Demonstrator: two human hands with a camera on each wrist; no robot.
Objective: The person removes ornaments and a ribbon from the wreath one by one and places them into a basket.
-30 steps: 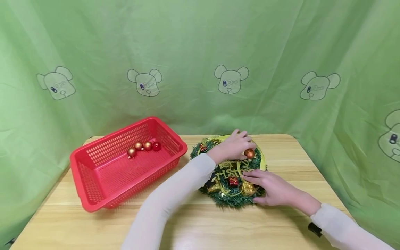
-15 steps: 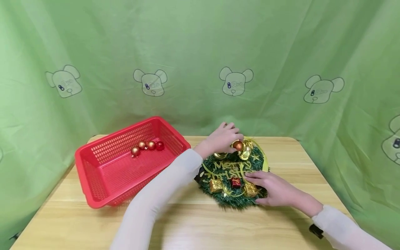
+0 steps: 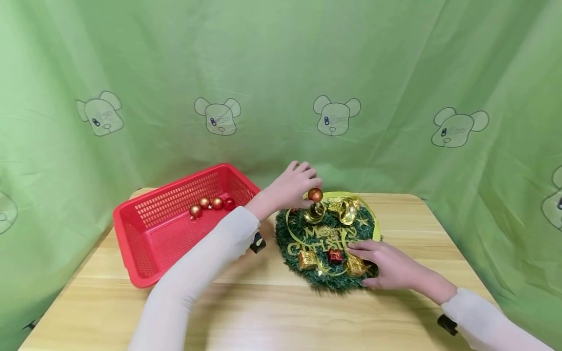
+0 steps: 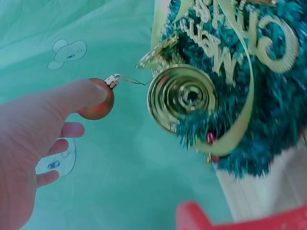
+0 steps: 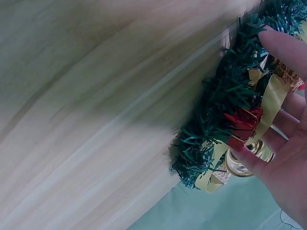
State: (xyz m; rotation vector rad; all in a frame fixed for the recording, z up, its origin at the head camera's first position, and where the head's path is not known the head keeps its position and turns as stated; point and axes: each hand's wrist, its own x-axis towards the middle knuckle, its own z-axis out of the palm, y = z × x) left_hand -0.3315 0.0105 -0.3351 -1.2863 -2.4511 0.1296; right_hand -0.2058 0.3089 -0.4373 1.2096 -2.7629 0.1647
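Note:
My left hand [image 3: 290, 189] pinches a copper-coloured Christmas ball [image 3: 315, 195] between thumb and fingers, above the wreath's far left part. In the left wrist view, a thin thread runs from the ball's silver cap toward a gold bell [image 4: 182, 97]; whether it is attached there I cannot tell. The green tinsel wreath [image 3: 293, 253] lies on the table with gold bells, gold "Merry Christmas" lettering, ribbon and small gift boxes. On its near right part rests my right hand [image 3: 391, 265], fingers stretched over the wreath and thumb at the outer edge, beside a gold gift box [image 3: 356, 266].
A red plastic basket [image 3: 140, 280] stands left of the wreath. Inside it lie several balls: gold ones [image 3: 195, 211] and a red one [image 3: 229, 204]. Green cloth [image 3: 272, 58] hangs behind the wooden table [image 3: 263, 317].
My left hand has moved leftward and up with the copper ball, uncovering the bells and lettering. My right hand stays on the wreath. The head view has shifted slightly.

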